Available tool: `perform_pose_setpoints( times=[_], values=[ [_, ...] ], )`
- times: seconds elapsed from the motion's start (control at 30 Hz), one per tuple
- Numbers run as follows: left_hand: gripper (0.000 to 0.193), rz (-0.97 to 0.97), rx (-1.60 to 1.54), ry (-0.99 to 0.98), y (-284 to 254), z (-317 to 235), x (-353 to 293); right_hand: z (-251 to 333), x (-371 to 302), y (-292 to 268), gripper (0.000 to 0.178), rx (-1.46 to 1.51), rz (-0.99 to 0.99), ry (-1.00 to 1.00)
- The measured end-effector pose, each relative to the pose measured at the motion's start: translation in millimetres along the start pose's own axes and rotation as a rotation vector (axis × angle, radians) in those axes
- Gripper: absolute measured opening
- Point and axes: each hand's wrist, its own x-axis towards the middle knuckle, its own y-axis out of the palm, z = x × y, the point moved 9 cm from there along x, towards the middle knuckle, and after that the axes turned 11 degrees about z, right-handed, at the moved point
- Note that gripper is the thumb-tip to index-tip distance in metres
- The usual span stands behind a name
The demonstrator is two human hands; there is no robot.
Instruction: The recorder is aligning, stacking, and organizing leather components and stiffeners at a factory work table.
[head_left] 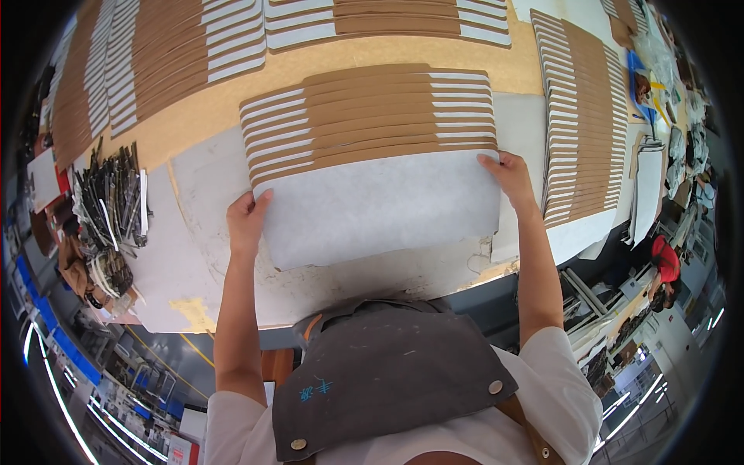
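Note:
A wide white sheet (pixel 380 205) lies in front of me on the worktable, over the near end of a fanned stack of brown panels (pixel 372 116). White strips show along both sides of each panel in the stack. My left hand (pixel 248 219) is closed on the left edge of the sheet, thumb on top. At the opposite edge, a little farther away, my right hand (pixel 513 178) pinches the sheet's corner beside the stack. The fingers under the sheet are hidden, so I cannot see whether they also grip a panel beneath.
More fanned brown-and-white stacks lie at the far left (pixel 167 62), the far middle (pixel 395 19) and the right (pixel 585 116). A heap of dark strips (pixel 112 201) sits at the table's left end. A person in red (pixel 665 260) is off to the right.

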Motion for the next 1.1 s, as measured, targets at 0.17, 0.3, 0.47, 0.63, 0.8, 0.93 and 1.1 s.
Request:
perform_pose_setpoints(
  times=[0.17,0.3,0.47,0.63,0.8,0.93,1.1],
  values=[
    [0.033,-0.095,-0.003,0.075,-3,1,-4,8,-6,5,0.028,0.068,-0.002,-0.032],
    [0.037,-0.158,0.012,0.1,-4,3,-5,5,-3,5,0.029,0.069,0.001,-0.033],
    [0.037,-0.158,0.075,0.107,-3,-7,-6,4,-6,-1,0.029,-0.047,-0.035,-0.015],
    [0.038,-0.16,0.244,0.089,-4,-15,-8,7,-5,-2,0.032,-0.136,-0.104,-0.034],
    [0.036,-0.156,0.344,0.103,-6,-17,-7,14,-9,-2,0.035,-0.141,-0.144,-0.03],
    [0.021,-0.31,0.541,0.275,-3,-43,-16,7,-5,-3,0.034,-0.25,-0.115,0.07],
    [0.034,-0.147,0.687,0.76,52,-102,-23,90,-37,19,0.039,-0.629,-0.409,-0.516]
  ],
)
